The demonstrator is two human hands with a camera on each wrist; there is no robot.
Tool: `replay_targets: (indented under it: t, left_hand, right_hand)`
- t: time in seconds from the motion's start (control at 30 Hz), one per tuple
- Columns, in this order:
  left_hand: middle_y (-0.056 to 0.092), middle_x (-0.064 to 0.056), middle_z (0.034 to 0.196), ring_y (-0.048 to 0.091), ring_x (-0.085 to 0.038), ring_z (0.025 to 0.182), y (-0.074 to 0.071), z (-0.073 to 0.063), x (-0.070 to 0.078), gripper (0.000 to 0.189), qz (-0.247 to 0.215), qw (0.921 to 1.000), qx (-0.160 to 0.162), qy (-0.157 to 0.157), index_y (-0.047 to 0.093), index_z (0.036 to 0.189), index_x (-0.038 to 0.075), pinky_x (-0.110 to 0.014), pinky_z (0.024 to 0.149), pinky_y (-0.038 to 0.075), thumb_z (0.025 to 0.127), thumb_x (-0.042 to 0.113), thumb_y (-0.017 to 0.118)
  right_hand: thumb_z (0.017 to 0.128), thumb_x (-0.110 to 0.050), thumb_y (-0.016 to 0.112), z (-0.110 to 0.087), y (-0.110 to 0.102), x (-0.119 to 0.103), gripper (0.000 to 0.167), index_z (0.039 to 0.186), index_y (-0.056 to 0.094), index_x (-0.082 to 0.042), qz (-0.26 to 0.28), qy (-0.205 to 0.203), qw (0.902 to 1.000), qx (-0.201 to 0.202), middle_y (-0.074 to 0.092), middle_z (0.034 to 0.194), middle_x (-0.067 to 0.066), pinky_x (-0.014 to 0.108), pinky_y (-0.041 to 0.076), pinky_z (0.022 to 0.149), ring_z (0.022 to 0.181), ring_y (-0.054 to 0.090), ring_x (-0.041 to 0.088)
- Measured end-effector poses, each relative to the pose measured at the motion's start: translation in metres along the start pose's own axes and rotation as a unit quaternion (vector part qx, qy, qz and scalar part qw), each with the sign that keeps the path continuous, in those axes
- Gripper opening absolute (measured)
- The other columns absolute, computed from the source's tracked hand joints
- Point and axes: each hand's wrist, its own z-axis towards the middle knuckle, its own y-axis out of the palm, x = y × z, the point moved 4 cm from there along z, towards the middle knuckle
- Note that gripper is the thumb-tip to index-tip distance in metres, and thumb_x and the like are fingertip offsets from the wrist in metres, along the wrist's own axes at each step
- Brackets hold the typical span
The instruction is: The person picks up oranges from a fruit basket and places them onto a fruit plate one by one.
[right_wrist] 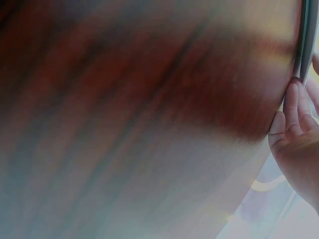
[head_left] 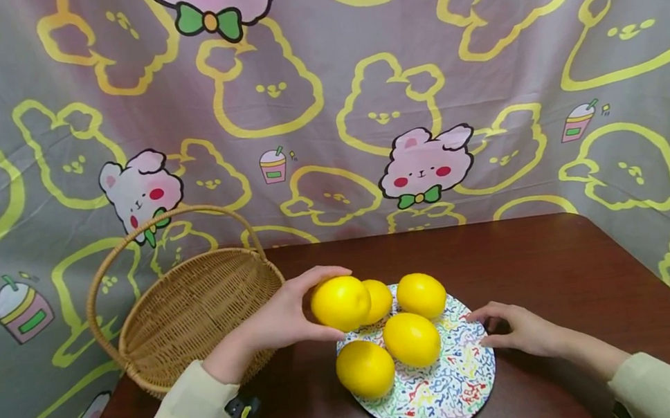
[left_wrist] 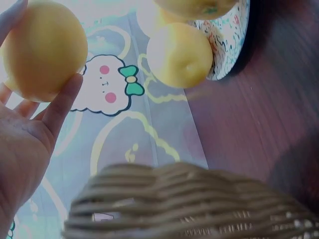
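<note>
My left hand grips a lemon between thumb and fingers, at the far left side of the round patterned plate. In the left wrist view, this lemon sits in the curled fingers, apart from the others. Several more lemons lie on the plate, one at the front left and one near the middle; the held lemon partly hides another behind it. My right hand touches the plate's right rim with loosely bent fingers. Its fingertips meet the rim in the right wrist view.
A wicker basket with a tall arched handle stands on the left, tilted, its opening facing the plate side. The brown table extends behind and right of the plate. A cartoon-patterned cloth hangs around the table.
</note>
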Motion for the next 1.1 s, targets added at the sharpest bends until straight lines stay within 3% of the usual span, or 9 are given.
replay_targets:
  t: [0.1, 0.3, 0.47, 0.7, 1.1]
  left_hand:
    - [0.054, -0.002, 0.128, 0.055, -0.019, 0.109, 0.006, 0.004, 0.006, 0.075, -0.006, 1.0000, -0.005, 0.007, 0.050, 0.136, 0.011, -0.036, 0.093, 0.047, 0.071, 0.003, 0.086]
    - [0.053, 0.004, 0.130, 0.055, -0.017, 0.109, 0.016, 0.015, -0.014, 0.080, 0.005, 0.9993, -0.020, 0.030, 0.049, 0.138, 0.018, -0.035, 0.093, 0.048, 0.069, 0.009, 0.089]
    - [0.053, 0.009, 0.128, 0.055, -0.014, 0.108, 0.022, 0.022, -0.018, 0.078, 0.012, 0.9980, -0.040, 0.048, 0.048, 0.137, 0.026, -0.034, 0.092, 0.048, 0.071, 0.020, 0.089]
    - [0.052, 0.008, 0.128, 0.054, -0.013, 0.107, 0.032, 0.032, -0.011, 0.078, 0.032, 0.9943, -0.067, 0.077, 0.047, 0.138, 0.025, -0.033, 0.091, 0.049, 0.071, 0.023, 0.088]
    - [0.051, 0.009, 0.131, 0.051, -0.009, 0.110, 0.055, 0.050, 0.001, 0.077, 0.068, 0.9875, -0.118, 0.080, 0.046, 0.138, 0.025, -0.031, 0.091, 0.046, 0.073, 0.032, 0.086]
  right_hand:
    - [0.087, -0.027, 0.073, -0.001, 0.001, 0.001, 0.043, 0.125, 0.063, -0.010, 0.002, 0.006, 1.0000, -0.002, 0.057, 0.101, -0.003, 0.025, 0.049, 0.073, 0.083, 0.053, 0.009]
    - [0.087, -0.026, 0.074, -0.001, 0.001, 0.000, 0.043, 0.125, 0.063, -0.010, 0.003, 0.005, 1.0000, 0.000, 0.058, 0.101, -0.003, 0.025, 0.049, 0.073, 0.083, 0.053, 0.009]
    - [0.087, -0.027, 0.074, -0.001, 0.001, 0.000, 0.042, 0.124, 0.063, -0.010, 0.001, -0.003, 1.0000, 0.003, 0.058, 0.101, -0.003, 0.025, 0.049, 0.073, 0.083, 0.053, 0.009]
    - [0.086, -0.027, 0.074, -0.001, 0.000, 0.000, 0.042, 0.123, 0.063, -0.010, -0.001, -0.002, 1.0000, 0.004, 0.058, 0.100, -0.003, 0.025, 0.049, 0.074, 0.083, 0.054, 0.008]
    - [0.087, -0.027, 0.074, -0.001, -0.001, -0.001, 0.042, 0.123, 0.063, -0.009, -0.005, -0.001, 1.0000, 0.007, 0.058, 0.100, -0.003, 0.025, 0.049, 0.073, 0.082, 0.053, 0.008]
